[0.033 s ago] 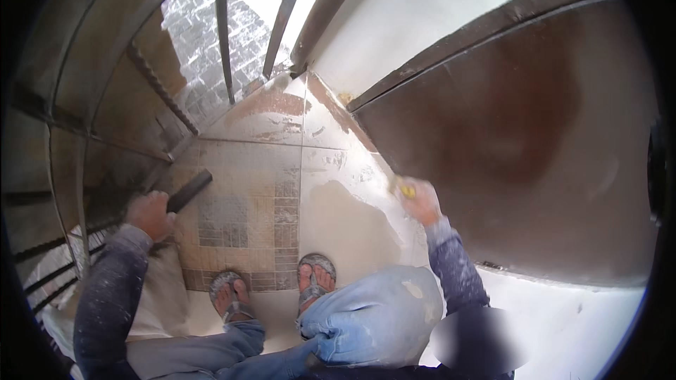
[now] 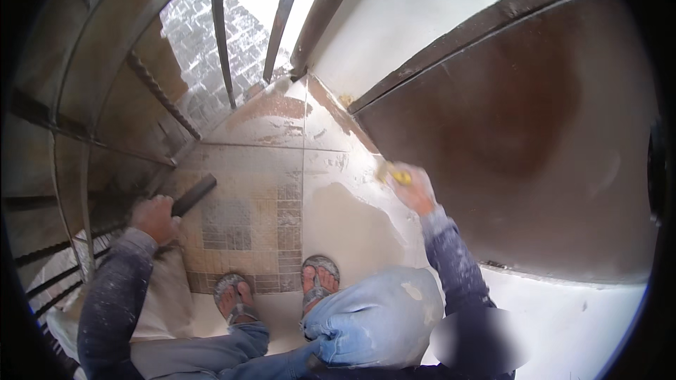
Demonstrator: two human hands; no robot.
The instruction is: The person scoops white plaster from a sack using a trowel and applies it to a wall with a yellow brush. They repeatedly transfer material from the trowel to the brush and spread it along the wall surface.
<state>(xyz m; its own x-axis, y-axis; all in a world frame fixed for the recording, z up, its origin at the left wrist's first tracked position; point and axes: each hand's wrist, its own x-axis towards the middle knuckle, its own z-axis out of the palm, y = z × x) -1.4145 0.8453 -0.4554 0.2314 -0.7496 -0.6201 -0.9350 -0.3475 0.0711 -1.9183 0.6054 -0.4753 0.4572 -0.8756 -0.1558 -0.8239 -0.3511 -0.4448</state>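
Note:
My left hand (image 2: 156, 219) is closed round a dark, straight bar-like tool (image 2: 195, 195), whose free end points up and to the right above the tiled floor. What the rest of it looks like is hidden by my fingers. In my right hand (image 2: 417, 191) is a brush with a yellow handle (image 2: 400, 177). Its pale bristles (image 2: 382, 171) are blurred and sit low over the white, dusty floor beside the brown door. Whether they touch the floor, I cannot tell.
White powder coats the floor tiles (image 2: 338, 169). A brown door (image 2: 493, 141) stands at the right, below a white wall (image 2: 436, 21). Metal railings (image 2: 220, 35) curve along the left. A pale sack (image 2: 165, 288) lies by my left forearm. My sandalled feet (image 2: 320, 278) stand near the tile pattern.
My right hand and the brush have moved a little left and away from me, off the door's edge. My left hand keeps its grip on the dark tool, nearly unmoved.

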